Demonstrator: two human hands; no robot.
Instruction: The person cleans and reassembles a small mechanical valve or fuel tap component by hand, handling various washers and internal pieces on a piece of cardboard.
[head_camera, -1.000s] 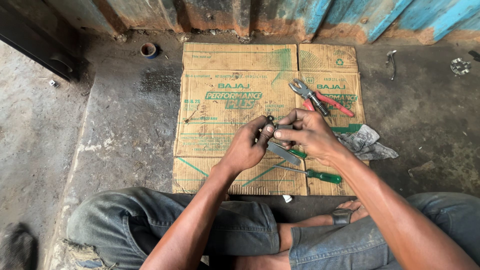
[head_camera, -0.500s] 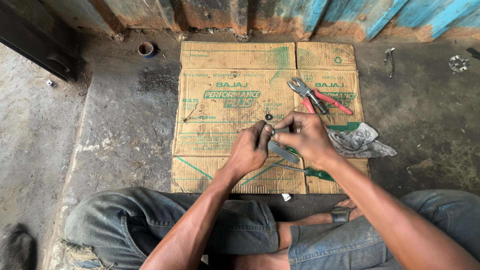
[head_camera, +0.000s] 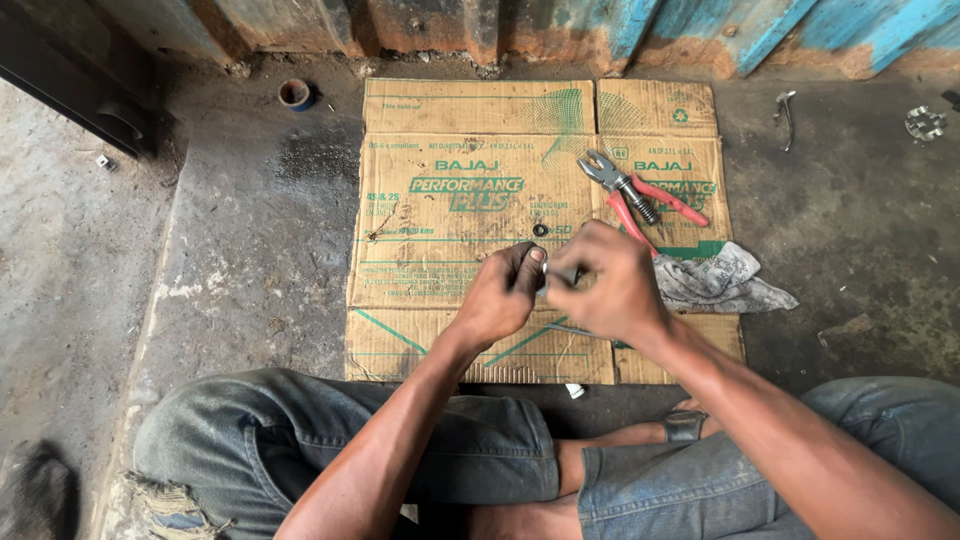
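Both hands meet over the flattened cardboard (head_camera: 450, 215): left hand (head_camera: 505, 292) and right hand (head_camera: 610, 285) with fingers pressed together, pinching a small metal part (head_camera: 553, 272). It looks light, rigid, probably slippery; grip its ends. Red-handled pliers (head_camera: 640, 198) lie at 1 o'clock.

Small metal part (head_camera: 556, 275) pinched between both hands' fingertips, mostly hidden, shape unclear. Held just above flattened cardboard (head_camera: 450, 215), near its middle, front half.
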